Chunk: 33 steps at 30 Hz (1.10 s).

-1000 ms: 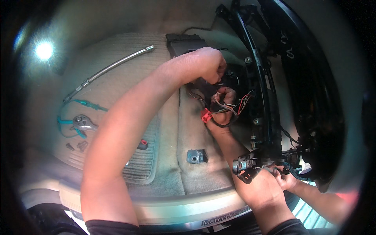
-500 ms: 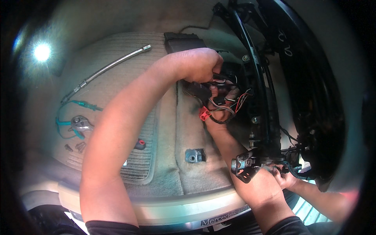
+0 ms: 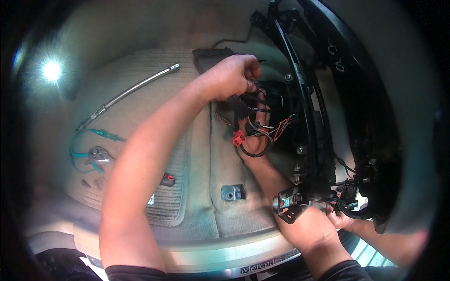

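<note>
At the centre, my left hand (image 3: 235, 77) reaches over from the left, its thumb and fingers pinched together at the upper end of a wiring harness (image 3: 257, 129); the exact strand between the fingertips is hidden. Coming from below, my right hand (image 3: 256, 143) is partly covered by the harness, with its fingers up among the wires, holding the bundle. A red plug connector (image 3: 238, 138) hangs by its wrist. Black tape or sleeve (image 3: 240, 107) wraps part of the bundle above it. Loose red and white wire ends (image 3: 284, 125) stick out to the right.
A seat frame (image 3: 300, 93) of black metal rises at right. On the ribbed mat lie a long metal bar (image 3: 129, 92), a teal-corded tester (image 3: 107, 135), a ratchet (image 3: 100, 155) and bolts (image 3: 85, 183). A carpet cutout (image 3: 233, 192) shows a bracket. Another person's hand (image 3: 338, 217) is under the frame.
My left hand has drawn back slightly to the left and its fingers are pinched higher on the harness. The right hand's fingers have straightened upward. The view has shifted a little.
</note>
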Each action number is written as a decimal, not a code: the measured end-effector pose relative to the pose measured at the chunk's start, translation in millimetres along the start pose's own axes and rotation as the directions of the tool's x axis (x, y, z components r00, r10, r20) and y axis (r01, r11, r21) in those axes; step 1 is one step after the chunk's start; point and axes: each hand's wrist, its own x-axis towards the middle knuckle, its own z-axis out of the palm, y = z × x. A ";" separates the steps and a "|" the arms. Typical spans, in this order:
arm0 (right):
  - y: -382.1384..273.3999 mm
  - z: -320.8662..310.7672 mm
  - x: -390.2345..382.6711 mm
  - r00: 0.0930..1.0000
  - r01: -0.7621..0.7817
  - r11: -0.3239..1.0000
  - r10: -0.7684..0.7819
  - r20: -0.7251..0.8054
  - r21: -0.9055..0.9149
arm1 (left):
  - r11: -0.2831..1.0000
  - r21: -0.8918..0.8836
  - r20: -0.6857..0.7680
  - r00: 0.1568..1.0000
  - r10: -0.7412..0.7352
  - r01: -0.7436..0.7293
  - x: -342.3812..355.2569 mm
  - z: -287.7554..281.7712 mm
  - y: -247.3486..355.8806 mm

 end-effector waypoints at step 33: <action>-1.5 4.7 0.5 0.998 0.025 0.982 -0.035 0.052 0.185 | 0.952 -0.305 0.101 0.995 0.011 0.021 2.5 -2.5 -26.2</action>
